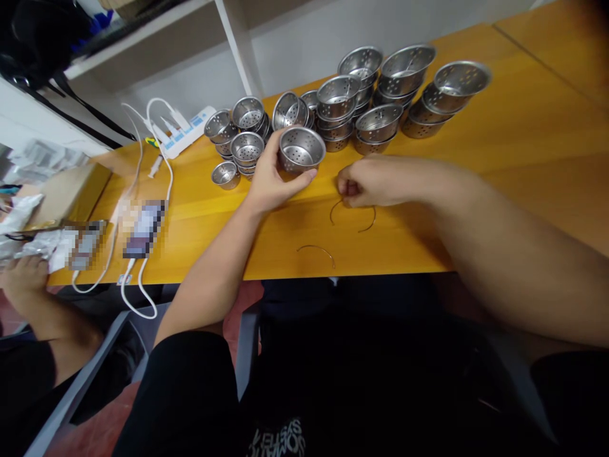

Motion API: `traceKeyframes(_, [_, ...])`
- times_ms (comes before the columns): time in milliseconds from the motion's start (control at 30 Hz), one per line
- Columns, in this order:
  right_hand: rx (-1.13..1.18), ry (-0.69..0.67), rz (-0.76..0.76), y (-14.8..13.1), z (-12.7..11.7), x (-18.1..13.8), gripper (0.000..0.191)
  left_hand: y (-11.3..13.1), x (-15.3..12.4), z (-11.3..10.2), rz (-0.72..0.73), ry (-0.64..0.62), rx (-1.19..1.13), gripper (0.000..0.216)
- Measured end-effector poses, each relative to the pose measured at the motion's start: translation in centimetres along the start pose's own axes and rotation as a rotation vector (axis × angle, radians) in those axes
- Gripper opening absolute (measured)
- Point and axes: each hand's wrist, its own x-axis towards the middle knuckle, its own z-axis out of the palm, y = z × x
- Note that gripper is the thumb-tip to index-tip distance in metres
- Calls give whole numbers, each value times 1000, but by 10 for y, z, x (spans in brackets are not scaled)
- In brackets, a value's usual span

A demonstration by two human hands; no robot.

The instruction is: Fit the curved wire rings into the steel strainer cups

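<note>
Perforated metal cup (302,152): we found it in the person's left hand (269,181), the grip part-closed, fingers and thumb curved about its side, just in front of the stacked cups (335,120) on the table (523,152). The right hand (364,181) was near it, fingers curled in over a curved wire (331,214) whose two ends showed below; we could not tell whether that grip had hold of it. We noted a loose wire (314,246) near the table's front edge and a power strip (190,134) beyond the cups' left end.
</note>
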Motion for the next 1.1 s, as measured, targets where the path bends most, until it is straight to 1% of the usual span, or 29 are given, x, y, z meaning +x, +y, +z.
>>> traceKeyframes(100, [-19,-26,-6,-4,-2,-2,11,6,-3,-3,31,-5,-22,95])
traceKeyframes(267, [-108,-65,1,-27,-6,-9,16,8,-4,-4,22,-7,-1,93])
traceKeyframes(333, [-173,-83,28,-36,-6,-9,12,6,-2,-2,27,5,11,93])
traceKeyframes(433, [-269,-67,42,-44,-3,-7,3,3,-2,2,25,0,15,95])
traceKeyframes(467, [-279,-55,36,-45,-1,-7,4,2,-2,3,23,-6,16,97])
traceKeyframes(567, [-252,-47,7,-41,3,-5,15,3,-3,4,15,-22,7,103])
traceKeyframes(667, [-220,-17,-3,-31,4,-2,23,4,-4,2,-2,1,-28,100])
traceKeyframes(733, [-157,29,-39,-24,4,0,27,3,-4,1,-8,25,-49,95])
traceKeyframes(800, [-24,82,-93,-18,3,2,29,0,-3,0,-8,37,-53,93])
traceKeyframes(900, [280,158,-144,-12,2,3,23,-6,0,1,10,53,-20,99])
traceKeyframes(967, [459,203,-167,-10,2,2,25,-10,3,2,34,68,17,103])
traceKeyframes(1033, [525,238,-194,-7,3,2,28,-13,5,4,52,63,43,105])
traceKeyframes(1100, [498,258,-214,-3,3,3,22,-14,6,5,53,60,29,106])
